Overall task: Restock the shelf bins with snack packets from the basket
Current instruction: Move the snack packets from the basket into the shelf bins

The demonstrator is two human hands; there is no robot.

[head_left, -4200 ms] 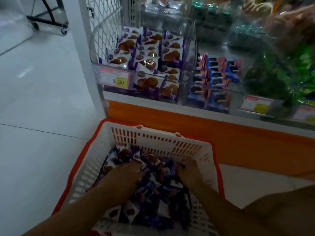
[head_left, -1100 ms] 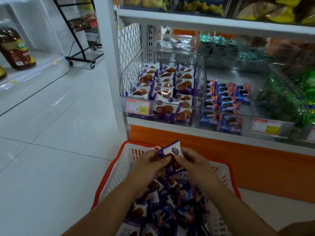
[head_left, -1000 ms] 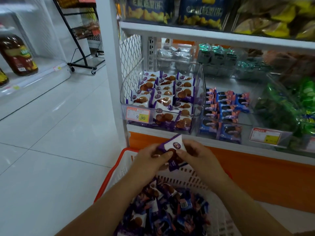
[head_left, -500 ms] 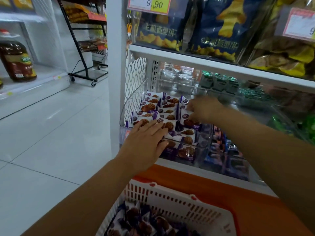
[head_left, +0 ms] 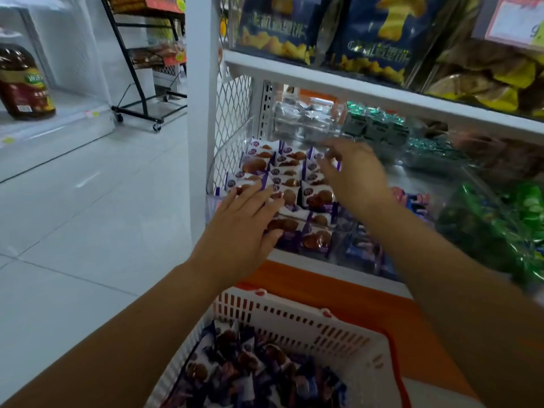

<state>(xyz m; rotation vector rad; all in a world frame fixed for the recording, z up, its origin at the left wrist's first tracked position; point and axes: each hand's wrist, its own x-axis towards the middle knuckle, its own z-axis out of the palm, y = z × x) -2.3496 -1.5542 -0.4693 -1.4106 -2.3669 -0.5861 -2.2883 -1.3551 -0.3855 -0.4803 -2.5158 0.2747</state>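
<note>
Fingers [head_left: 259,198] of the left hand [head_left: 241,231] lie straight, slightly spread, flat on the purple snack packets [head_left: 318,198] in the clear shelf bin [head_left: 212,201] at mid-frame; the blurred right hand [head_left: 356,178] hovers over the back rows, fingers loose, pinching nothing visible. More packets fill the basket [head_left: 294,316] at bottom centre, directly below both hands and nearer the left, so the next reach likely goes down. Writing on the blue bags [head_left: 374,39] at top is unreadable.
</note>
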